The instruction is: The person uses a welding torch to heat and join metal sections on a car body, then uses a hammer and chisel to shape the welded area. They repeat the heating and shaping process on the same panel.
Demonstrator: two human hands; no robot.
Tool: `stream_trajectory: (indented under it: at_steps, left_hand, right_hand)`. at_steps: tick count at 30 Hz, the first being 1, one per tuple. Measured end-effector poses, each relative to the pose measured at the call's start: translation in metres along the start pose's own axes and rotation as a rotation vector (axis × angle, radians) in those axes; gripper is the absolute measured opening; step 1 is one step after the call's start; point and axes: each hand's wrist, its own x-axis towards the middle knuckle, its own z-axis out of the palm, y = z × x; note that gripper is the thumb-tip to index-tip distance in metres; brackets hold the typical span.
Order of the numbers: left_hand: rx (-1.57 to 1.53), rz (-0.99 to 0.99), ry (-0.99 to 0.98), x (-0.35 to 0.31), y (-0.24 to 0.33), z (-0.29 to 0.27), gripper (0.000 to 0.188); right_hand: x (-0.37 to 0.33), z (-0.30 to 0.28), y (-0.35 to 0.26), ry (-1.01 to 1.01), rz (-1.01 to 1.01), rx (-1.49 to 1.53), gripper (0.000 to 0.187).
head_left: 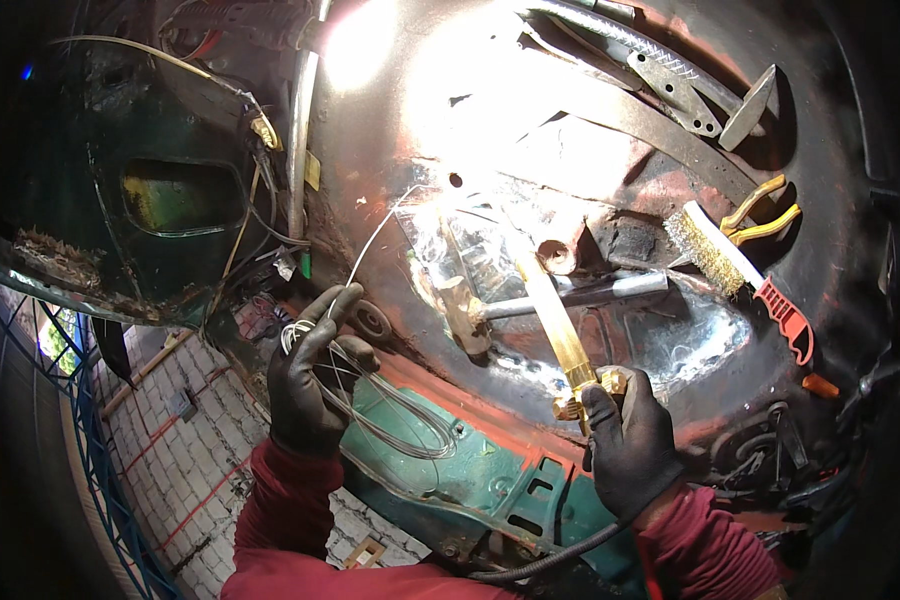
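Note:
My left hand [312, 385], in a dark glove, is closed around a loose coil of thin wire [410, 425]. One end of the wire sticks up past my fingers toward the bright patch of metal. My gloved right hand [630, 432] grips a brass gas torch [558, 325] near its valve knobs. The torch points up and away from me, and glare hides its tip. A dark hose [560, 562] runs below my right wrist. Under the torch lies a hammer [570, 295] with a metal tube handle, on a rusty, partly bare metal floor pan [710, 345].
On the right lie a wire brush [735, 262] with a red handle, yellow-handled pliers [760, 215] and another hammer [755, 105]. A green panel with cables [260, 200] stands at left. The green and red body edge [490, 450] crosses in front of me, with white brick paving [185, 430] below.

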Motion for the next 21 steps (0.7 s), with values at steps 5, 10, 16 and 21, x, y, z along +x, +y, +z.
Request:
stream_trajectory:
  at_steps: [5,10,16,21]
  left_hand:
    - [0.0,-0.069,-0.026,-0.005,-0.01,-0.004,0.049]
    - [-0.044,-0.093,0.04,-0.004,-0.017,0.0,0.047]
    - [-0.035,-0.084,0.023,-0.002,-0.021,-0.004,0.05]
    - [-0.037,-0.087,0.006,0.0,-0.021,-0.003,0.051]
  right_hand:
    - [0.001,0.0,-0.003,-0.012,0.028,-0.091,0.029]
    - [0.003,0.004,-0.001,-0.012,-0.008,-0.075,0.03]
    - [0.005,0.008,0.003,-0.001,-0.025,-0.096,0.034]
    - [0.007,0.008,-0.013,-0.011,0.021,-0.08,0.035]
